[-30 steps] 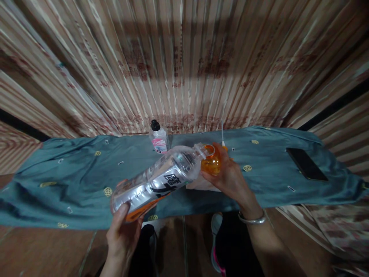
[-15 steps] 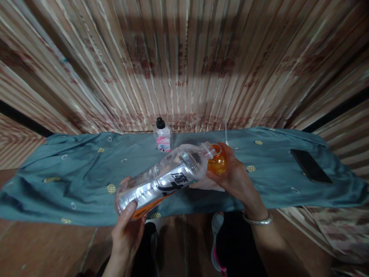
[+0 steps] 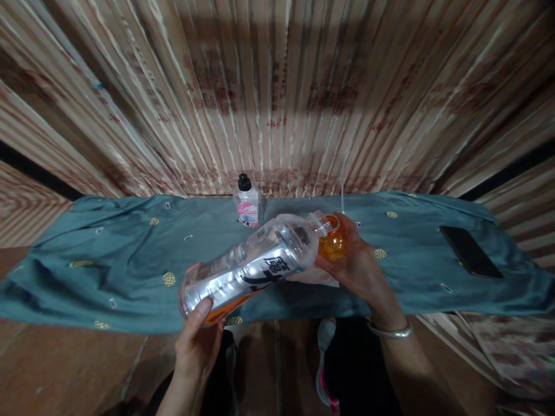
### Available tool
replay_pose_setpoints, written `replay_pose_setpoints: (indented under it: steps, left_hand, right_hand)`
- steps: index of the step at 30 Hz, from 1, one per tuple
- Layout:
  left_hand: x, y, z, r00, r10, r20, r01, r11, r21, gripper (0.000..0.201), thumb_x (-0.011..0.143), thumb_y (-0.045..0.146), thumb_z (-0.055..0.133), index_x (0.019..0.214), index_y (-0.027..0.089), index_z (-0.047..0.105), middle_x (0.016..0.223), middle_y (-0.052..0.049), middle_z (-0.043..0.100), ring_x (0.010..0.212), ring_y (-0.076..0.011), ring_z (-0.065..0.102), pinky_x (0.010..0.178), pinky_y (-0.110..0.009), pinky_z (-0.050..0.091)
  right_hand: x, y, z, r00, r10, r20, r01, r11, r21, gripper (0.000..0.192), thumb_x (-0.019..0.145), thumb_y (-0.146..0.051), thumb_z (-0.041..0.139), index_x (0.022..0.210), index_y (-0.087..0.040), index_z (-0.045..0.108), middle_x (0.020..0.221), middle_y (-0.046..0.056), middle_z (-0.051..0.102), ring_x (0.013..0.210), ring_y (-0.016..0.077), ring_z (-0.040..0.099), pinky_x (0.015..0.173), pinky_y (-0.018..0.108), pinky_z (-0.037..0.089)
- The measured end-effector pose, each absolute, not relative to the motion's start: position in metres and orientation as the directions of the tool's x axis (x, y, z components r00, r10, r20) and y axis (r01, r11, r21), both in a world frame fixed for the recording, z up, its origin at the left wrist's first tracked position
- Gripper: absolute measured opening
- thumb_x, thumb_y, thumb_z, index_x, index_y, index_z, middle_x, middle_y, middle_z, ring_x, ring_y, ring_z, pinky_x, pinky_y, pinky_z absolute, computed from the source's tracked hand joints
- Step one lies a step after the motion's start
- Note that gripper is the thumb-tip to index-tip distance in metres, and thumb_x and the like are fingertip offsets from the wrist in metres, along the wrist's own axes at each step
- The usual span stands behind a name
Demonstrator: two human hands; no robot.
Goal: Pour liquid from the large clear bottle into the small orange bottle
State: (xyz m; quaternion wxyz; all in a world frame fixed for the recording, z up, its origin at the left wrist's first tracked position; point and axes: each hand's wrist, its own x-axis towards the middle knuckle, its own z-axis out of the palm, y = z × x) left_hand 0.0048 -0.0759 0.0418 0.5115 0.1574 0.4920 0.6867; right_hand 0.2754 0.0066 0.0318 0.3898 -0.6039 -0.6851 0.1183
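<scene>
My left hand (image 3: 197, 341) grips the base of a large clear plastic drink bottle (image 3: 249, 267), tilted almost flat with its open mouth pointing right. That mouth rests against the rim of a small round container of orange liquid (image 3: 333, 240), which my right hand (image 3: 358, 263) holds from the right side. A silver bangle (image 3: 389, 331) circles my right wrist. Both hands hover over the front edge of a teal cloth (image 3: 108, 260) that covers a low surface. Something white (image 3: 315, 276) lies on the cloth under my right hand.
A small clear bottle with a black cap and pink label (image 3: 247, 202) stands at the back of the cloth. A dark phone (image 3: 470, 259) lies flat at the right end. A thin white cable (image 3: 342, 198) hangs behind. A striped curtain (image 3: 277, 92) backs everything; my shoes (image 3: 323, 370) show on the floor.
The view has shifted a little, and both hands with the bottle and the container sit slightly further right and higher. The bottle stays tilted against the container.
</scene>
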Motion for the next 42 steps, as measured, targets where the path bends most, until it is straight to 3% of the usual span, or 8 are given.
replay_pose_setpoints:
  steps: [10, 15, 20, 24, 35, 42]
  left_hand:
    - [0.011, -0.074, 0.040, -0.383, 0.882, -0.275, -0.578, 0.003, 0.816, 0.085, 0.064, 0.041, 0.094, 0.142, 0.028, 0.063, 0.127, -0.011, 0.077, 0.117, -0.0385, 0.073, 0.094, -0.048, 0.064]
    - [0.013, -0.072, 0.037, -0.399, 0.885, -0.238, -0.562, -0.030, 0.827, 0.082, 0.066, 0.039, 0.093, 0.141, 0.031, 0.063, 0.129, -0.009, 0.076, 0.112, -0.0340, 0.075, 0.094, -0.046, 0.064]
    - [0.015, -0.067, 0.033, -0.386, 0.898, -0.211, -0.575, -0.056, 0.816, 0.077, 0.064, 0.036, 0.096, 0.134, 0.032, 0.066, 0.124, -0.007, 0.076, 0.106, -0.0318, 0.076, 0.091, -0.045, 0.065]
    - [0.020, -0.063, 0.030, -0.352, 0.912, -0.209, -0.612, -0.055, 0.789, 0.078, 0.067, 0.034, 0.095, 0.138, 0.033, 0.063, 0.124, -0.006, 0.076, 0.105, -0.0297, 0.076, 0.090, -0.045, 0.065]
    - [0.030, -0.060, 0.029, -0.308, 0.932, -0.191, -0.608, -0.038, 0.793, 0.087, 0.068, 0.039, 0.093, 0.147, 0.032, 0.056, 0.130, -0.011, 0.075, 0.113, -0.0356, 0.075, 0.092, -0.050, 0.064]
    - [0.033, -0.061, 0.030, -0.295, 0.942, -0.162, -0.601, -0.051, 0.798, 0.085, 0.069, 0.039, 0.092, 0.146, 0.033, 0.055, 0.131, -0.009, 0.074, 0.113, -0.0332, 0.075, 0.093, -0.047, 0.063]
  right_hand:
    - [0.279, 0.006, 0.034, 0.054, 0.902, 0.427, 0.778, 0.231, -0.585, 0.086, 0.077, -0.056, 0.077, 0.149, -0.020, 0.046, 0.122, 0.015, 0.079, 0.097, 0.0354, 0.080, 0.082, 0.047, 0.066]
    - [0.281, 0.008, 0.036, 0.076, 0.909, 0.411, 0.789, 0.197, -0.582, 0.084, 0.075, -0.054, 0.078, 0.147, -0.020, 0.049, 0.112, 0.013, 0.081, 0.088, 0.0337, 0.080, 0.075, 0.045, 0.066]
    - [0.283, 0.011, 0.037, 0.100, 0.906, 0.412, 0.759, 0.198, -0.620, 0.087, 0.072, -0.053, 0.078, 0.145, -0.016, 0.050, 0.117, 0.016, 0.080, 0.097, 0.0365, 0.080, 0.078, 0.047, 0.067]
    - [0.286, 0.012, 0.036, 0.113, 0.898, 0.426, 0.737, 0.212, -0.642, 0.087, 0.071, -0.053, 0.079, 0.145, -0.019, 0.050, 0.115, 0.013, 0.080, 0.097, 0.0351, 0.079, 0.080, 0.048, 0.067]
    - [0.295, 0.011, 0.040, 0.127, 0.892, 0.433, 0.775, 0.183, -0.604, 0.085, 0.069, -0.054, 0.080, 0.143, -0.023, 0.052, 0.117, 0.011, 0.079, 0.097, 0.0348, 0.079, 0.078, 0.046, 0.066]
    - [0.296, 0.010, 0.042, 0.139, 0.900, 0.414, 0.797, 0.147, -0.586, 0.086, 0.070, -0.057, 0.078, 0.143, -0.018, 0.054, 0.111, 0.012, 0.082, 0.094, 0.0356, 0.080, 0.078, 0.046, 0.065]
